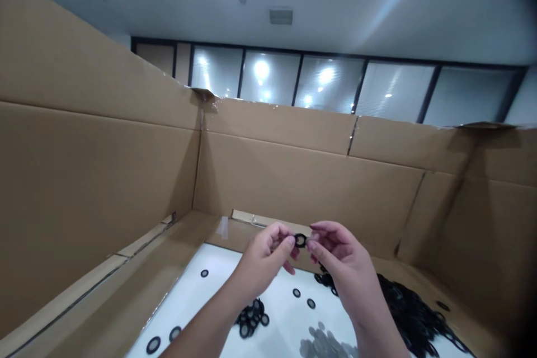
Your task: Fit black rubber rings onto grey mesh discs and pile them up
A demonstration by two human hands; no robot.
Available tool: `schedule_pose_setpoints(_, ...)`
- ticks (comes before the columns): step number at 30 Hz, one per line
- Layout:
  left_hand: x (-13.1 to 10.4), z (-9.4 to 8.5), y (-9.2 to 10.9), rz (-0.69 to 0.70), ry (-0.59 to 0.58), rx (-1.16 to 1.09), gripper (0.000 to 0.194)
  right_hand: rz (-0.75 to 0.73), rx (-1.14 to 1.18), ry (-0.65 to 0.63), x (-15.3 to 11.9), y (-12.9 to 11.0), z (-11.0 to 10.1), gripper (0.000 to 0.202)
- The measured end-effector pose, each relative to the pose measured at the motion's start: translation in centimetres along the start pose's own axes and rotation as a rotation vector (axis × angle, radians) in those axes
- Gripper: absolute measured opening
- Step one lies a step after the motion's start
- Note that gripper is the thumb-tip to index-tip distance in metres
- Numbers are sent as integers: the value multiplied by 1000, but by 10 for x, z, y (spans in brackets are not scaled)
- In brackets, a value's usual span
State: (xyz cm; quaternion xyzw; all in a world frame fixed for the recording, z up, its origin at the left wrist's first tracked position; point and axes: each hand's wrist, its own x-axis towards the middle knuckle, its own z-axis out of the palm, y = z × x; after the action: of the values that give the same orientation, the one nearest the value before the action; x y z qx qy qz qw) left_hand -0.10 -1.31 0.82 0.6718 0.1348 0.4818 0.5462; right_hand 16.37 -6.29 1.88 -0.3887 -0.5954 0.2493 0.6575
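A small black ring (300, 240) is held up above the far edge of the white board. My left hand (268, 254) pinches its left side between thumb and fingers. My right hand (339, 251) is closed with thumb and fingertips at the ring's right edge; whether a small pale disc is also in that pinch, I cannot make out. Under my hands, a small heap of black rings with greyish centres (250, 318) lies left of the middle. Pale translucent discs (325, 344) are piled near the bottom, and a large heap of black rings (405, 307) spreads at the right.
Tall cardboard walls (277, 173) enclose the white board (218, 260) at the left and back. Single rings lie scattered on the board, one ring (204, 273) at the far left and another ring (153, 345) near the front. A loose black ring (442, 306) lies on the cardboard at right.
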Motion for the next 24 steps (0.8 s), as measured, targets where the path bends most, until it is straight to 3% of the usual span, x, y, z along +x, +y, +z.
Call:
schedule_pose_setpoints(8,-4,6,8,22,27,-82,28,-49,-56,89,-1,2,5,26)
schedule_pose_setpoints(14,-3,2,5,47,54,-52,24,-61,-145,64,-5,-4,-5,17)
schedule_pose_setpoints(17,-4,3,5,55,55,-24,23,-105,-181,-10,-6,-10,-5,14)
schedule_pose_setpoints(20,-7,6,8,63,37,11,22,-44,-187,-49,-7,-13,-2,16)
schedule_pose_setpoints(24,-11,10,11,76,18,42,23,9,-161,11,-8,-11,2,24)
